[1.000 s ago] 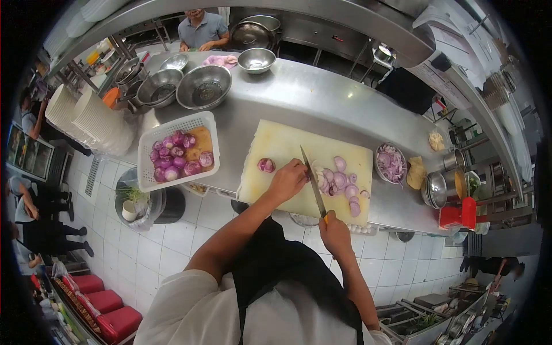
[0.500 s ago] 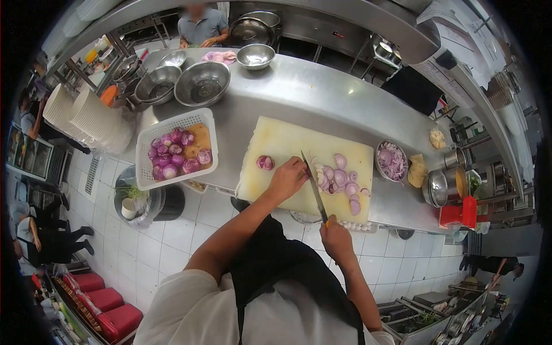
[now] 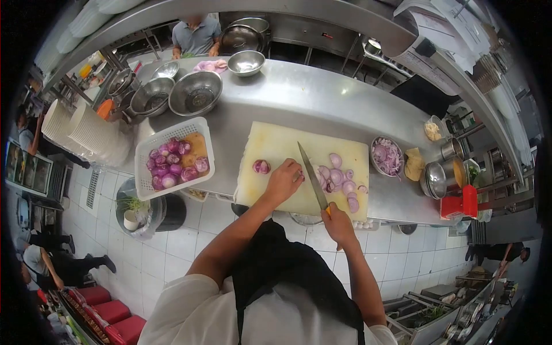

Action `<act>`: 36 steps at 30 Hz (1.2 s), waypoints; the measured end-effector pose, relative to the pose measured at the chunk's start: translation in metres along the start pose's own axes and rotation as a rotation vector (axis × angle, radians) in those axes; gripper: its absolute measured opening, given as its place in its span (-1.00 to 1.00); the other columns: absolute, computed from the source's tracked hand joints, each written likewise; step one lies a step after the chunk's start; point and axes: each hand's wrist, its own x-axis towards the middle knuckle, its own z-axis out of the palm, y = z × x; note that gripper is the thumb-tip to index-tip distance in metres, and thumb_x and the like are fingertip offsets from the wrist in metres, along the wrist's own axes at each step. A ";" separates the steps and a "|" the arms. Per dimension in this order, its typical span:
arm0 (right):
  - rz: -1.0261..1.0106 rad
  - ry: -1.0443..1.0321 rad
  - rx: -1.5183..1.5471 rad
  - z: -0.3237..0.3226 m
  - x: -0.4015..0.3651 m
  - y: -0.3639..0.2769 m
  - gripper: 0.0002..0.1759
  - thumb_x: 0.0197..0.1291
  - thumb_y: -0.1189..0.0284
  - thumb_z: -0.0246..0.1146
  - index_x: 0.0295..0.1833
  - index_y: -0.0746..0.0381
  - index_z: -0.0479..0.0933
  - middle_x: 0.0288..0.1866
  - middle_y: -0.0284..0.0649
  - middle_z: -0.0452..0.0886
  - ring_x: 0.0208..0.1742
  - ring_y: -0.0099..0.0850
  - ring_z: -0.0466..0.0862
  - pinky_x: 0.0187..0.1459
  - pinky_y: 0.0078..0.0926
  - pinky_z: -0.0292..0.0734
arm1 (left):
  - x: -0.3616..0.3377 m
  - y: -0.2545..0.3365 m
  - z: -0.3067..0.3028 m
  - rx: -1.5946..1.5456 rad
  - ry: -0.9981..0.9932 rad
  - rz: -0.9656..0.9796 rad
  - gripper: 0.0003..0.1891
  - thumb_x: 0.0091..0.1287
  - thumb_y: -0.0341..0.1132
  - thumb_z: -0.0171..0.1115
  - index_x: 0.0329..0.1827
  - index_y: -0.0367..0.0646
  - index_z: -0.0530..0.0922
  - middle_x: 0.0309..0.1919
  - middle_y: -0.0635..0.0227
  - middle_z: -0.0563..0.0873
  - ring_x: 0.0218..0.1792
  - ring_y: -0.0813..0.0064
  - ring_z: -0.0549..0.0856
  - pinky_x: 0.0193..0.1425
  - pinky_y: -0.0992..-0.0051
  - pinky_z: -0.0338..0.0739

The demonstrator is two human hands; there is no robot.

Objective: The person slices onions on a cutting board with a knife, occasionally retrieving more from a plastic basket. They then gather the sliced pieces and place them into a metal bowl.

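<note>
My right hand (image 3: 338,224) grips the yellow handle of a long knife (image 3: 312,175), whose blade points away from me over the cutting board (image 3: 276,138). My left hand (image 3: 286,181) rests on the board left of the blade, fingers curled round a small piece of purple onion (image 3: 301,176), mostly hidden. Onion slices (image 3: 347,187) lie scattered right of the knife. Left of my left hand sits another peeled purple onion (image 3: 261,166). A white perforated basket (image 3: 141,188) of peeled onions (image 3: 174,163) stands to the left. On the right, a metal bowl holds sliced onion (image 3: 387,156).
Metal bowls (image 3: 195,92) and a stack of white containers (image 3: 86,132) stand at the back left. Stacked bowls (image 3: 434,180) and a red object (image 3: 460,205) are at the right end. A person (image 3: 196,37) is across the counter; others appear at both sides.
The knife has shifted slightly left and away from the onion slices' edge, its blade now apart from my left fingers. My left hand has moved slightly left and down. The view has shifted a little.
</note>
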 end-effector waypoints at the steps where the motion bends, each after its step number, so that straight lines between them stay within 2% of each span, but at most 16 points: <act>1: -0.005 0.011 -0.022 -0.003 -0.004 -0.006 -0.66 0.52 0.25 0.19 -0.05 0.36 0.40 -0.33 0.28 0.68 -0.23 0.27 0.72 -0.15 0.20 0.56 | 0.001 -0.001 0.001 0.001 0.007 0.007 -0.78 0.25 -0.39 0.46 -0.10 -0.21 0.65 -0.03 0.15 0.69 -0.08 -0.02 0.77 0.03 0.14 0.70; 6: -0.040 0.035 -0.077 -0.013 -0.020 -0.023 -0.69 0.51 0.27 0.20 -0.04 0.33 0.40 -0.39 0.21 0.70 -0.29 0.25 0.74 -0.19 0.23 0.61 | 0.002 0.001 -0.001 0.002 -0.021 -0.011 -0.79 0.27 -0.39 0.45 -0.08 -0.21 0.66 -0.03 0.14 0.70 -0.08 -0.03 0.77 0.02 0.13 0.70; 18: -0.043 0.012 -0.131 -0.016 -0.029 -0.028 -0.71 0.50 0.30 0.21 -0.05 0.34 0.40 -0.39 0.21 0.71 -0.31 0.22 0.75 -0.23 0.19 0.64 | 0.000 -0.003 0.001 -0.021 -0.001 0.000 -0.77 0.29 -0.37 0.45 -0.05 -0.22 0.67 -0.03 0.15 0.71 -0.10 -0.04 0.77 0.00 0.12 0.70; 30: -0.032 -0.004 -0.153 -0.005 -0.006 -0.032 -0.69 0.50 0.31 0.19 -0.02 0.38 0.41 -0.38 0.21 0.71 -0.28 0.21 0.76 -0.20 0.21 0.64 | 0.000 -0.003 0.002 -0.037 0.014 0.009 -0.75 0.26 -0.40 0.47 -0.04 -0.22 0.65 -0.05 0.14 0.68 -0.11 -0.04 0.76 -0.01 0.11 0.68; 36: -0.044 0.007 -0.117 0.024 0.018 -0.018 -0.68 0.50 0.30 0.16 -0.02 0.40 0.40 -0.37 0.23 0.71 -0.28 0.24 0.76 -0.20 0.20 0.64 | 0.000 -0.004 0.003 0.005 0.019 0.029 -0.70 0.20 -0.41 0.49 -0.03 -0.22 0.64 -0.04 0.12 0.67 -0.07 -0.03 0.75 0.00 0.12 0.68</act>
